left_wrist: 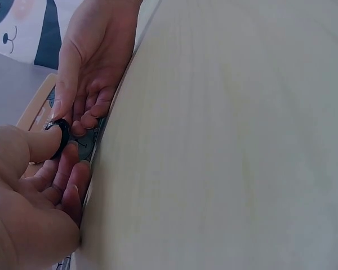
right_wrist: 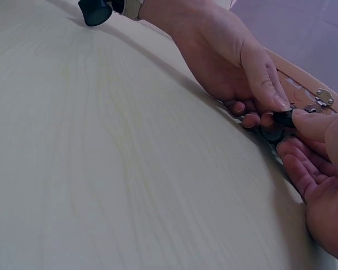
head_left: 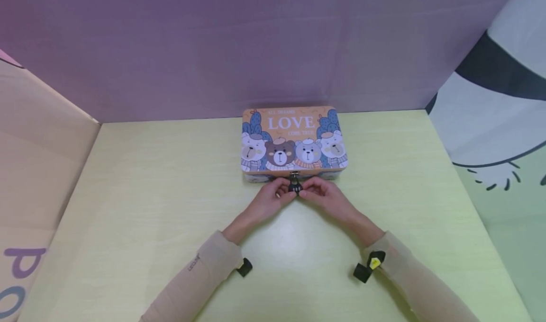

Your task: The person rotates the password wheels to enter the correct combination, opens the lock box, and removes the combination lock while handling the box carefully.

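1. Left hand (head_left: 268,201) pinches the small black padlock (head_left: 295,188) from 8 o'clock, right hand (head_left: 330,199) from 4; probably two-sided to steady it.
2. Padlock at tin box's (head_left: 294,137) 6 o'clock edge, by the clasp (right_wrist: 325,97); fingers hide whether it's hooked through.
3. Box lid-up on worktop (head_left: 170,180), 12 o'clock of hands, clasp facing person, presumably for reach.

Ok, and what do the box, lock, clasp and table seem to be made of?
Box: probably printed tin, with a slight sheen; rounded corners suggest it, though coated card is possible.
Lock: black body, metal or plastic; partly covered, so I can't tell.
Clasp: shiny metal, by its silvery glint.
Table: smooth, pale wood or wood-look laminate; faint grain shows.
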Available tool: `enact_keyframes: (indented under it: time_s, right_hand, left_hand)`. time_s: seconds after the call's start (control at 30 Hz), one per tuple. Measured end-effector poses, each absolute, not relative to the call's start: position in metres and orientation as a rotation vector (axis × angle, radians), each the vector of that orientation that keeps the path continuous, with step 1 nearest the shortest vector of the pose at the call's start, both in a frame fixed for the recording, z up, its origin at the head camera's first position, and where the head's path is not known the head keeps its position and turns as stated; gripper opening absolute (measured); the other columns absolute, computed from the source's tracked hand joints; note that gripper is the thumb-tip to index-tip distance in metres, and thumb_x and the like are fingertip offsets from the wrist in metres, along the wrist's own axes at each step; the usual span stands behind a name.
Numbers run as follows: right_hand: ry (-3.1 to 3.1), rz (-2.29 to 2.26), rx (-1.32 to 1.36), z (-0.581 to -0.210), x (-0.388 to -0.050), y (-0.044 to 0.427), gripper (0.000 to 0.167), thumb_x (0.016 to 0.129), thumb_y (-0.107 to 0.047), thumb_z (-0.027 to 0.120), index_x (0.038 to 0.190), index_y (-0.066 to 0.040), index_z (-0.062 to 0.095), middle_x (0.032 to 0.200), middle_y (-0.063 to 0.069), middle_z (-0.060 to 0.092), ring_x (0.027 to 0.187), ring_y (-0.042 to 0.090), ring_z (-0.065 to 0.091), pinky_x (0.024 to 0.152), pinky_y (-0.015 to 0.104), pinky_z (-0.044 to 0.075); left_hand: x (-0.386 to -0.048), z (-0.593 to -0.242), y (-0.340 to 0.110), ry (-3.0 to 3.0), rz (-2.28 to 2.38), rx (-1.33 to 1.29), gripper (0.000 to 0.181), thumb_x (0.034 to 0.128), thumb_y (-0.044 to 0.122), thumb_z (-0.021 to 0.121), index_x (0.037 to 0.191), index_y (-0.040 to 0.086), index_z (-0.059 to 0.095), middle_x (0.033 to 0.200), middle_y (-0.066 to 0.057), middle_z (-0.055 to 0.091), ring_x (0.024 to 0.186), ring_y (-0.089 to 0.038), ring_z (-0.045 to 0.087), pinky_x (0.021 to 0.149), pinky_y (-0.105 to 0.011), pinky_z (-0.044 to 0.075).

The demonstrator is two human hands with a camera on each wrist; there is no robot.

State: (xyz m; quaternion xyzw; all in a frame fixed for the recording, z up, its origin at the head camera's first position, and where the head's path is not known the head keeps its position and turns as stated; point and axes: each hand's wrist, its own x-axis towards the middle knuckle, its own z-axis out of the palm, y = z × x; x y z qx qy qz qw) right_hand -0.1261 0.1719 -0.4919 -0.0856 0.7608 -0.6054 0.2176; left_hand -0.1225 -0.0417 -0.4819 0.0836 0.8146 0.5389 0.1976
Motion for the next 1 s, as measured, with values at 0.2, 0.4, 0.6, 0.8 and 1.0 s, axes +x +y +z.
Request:
enact_keyframes:
  time_s: [0.2,0.4,0.6,0.8,1.0]
  right_hand:
    - [2.076,-1.697,-0.221,-0.4913,-0.1255,0.1721,0.024,0.099,-0.012,0.068,0.117,0.003,0.062,0.109,0.012,0.066,0.099,0.022,0.063,0.089,0.025,0.055]
    - [2.081,-1.690,-0.228,-0.4912,-0.1256,0.1723,0.024,0.099,-0.012,0.067,0.117,0.003,0.062,0.111,0.014,0.067,0.100,0.023,0.064,0.089,0.025,0.055]
    - [2.089,-1.684,-0.232,-0.4912,-0.1261,0.1724,0.024,0.100,-0.014,0.067,0.118,0.002,0.063,0.111,0.013,0.067,0.101,0.023,0.064,0.089,0.026,0.054]
    - [2.097,-1.675,-0.228,-0.4912,-0.1264,0.1727,0.024,0.100,-0.014,0.067,0.118,0.001,0.062,0.112,0.013,0.067,0.100,0.023,0.063,0.088,0.025,0.054]
    - [2.104,-1.677,-0.232,-0.4917,-0.1258,0.1723,0.023,0.100,-0.013,0.067,0.117,0.002,0.063,0.111,0.014,0.067,0.099,0.023,0.063,0.087,0.025,0.054]
  left_hand:
    - [-0.1216,-0.4820,-0.0411,2.277,1.525,0.241,0.028,0.1017,0.020,0.065,0.122,0.001,0.063,0.106,-0.009,0.064,0.094,-0.019,0.059,0.087,-0.034,0.053]
    - [-0.1207,-0.4792,-0.0398,2.286,1.506,0.207,0.028,0.1047,0.026,0.060,0.122,0.004,0.065,0.105,-0.007,0.066,0.094,-0.019,0.060,0.086,-0.035,0.053]
    - [-0.1201,-0.4778,-0.0384,2.295,1.487,0.170,0.028,0.1055,0.028,0.058,0.121,0.005,0.066,0.105,-0.006,0.066,0.093,-0.019,0.059,0.087,-0.036,0.052]
    - [-0.1205,-0.4780,-0.0386,2.293,1.493,0.167,0.027,0.1052,0.026,0.058,0.120,0.005,0.066,0.105,-0.007,0.066,0.093,-0.019,0.059,0.086,-0.036,0.052]
    - [-0.1212,-0.4793,-0.0416,2.267,1.493,0.218,0.027,0.1056,0.021,0.057,0.124,0.003,0.065,0.108,-0.008,0.065,0.098,-0.020,0.060,0.091,-0.038,0.053]
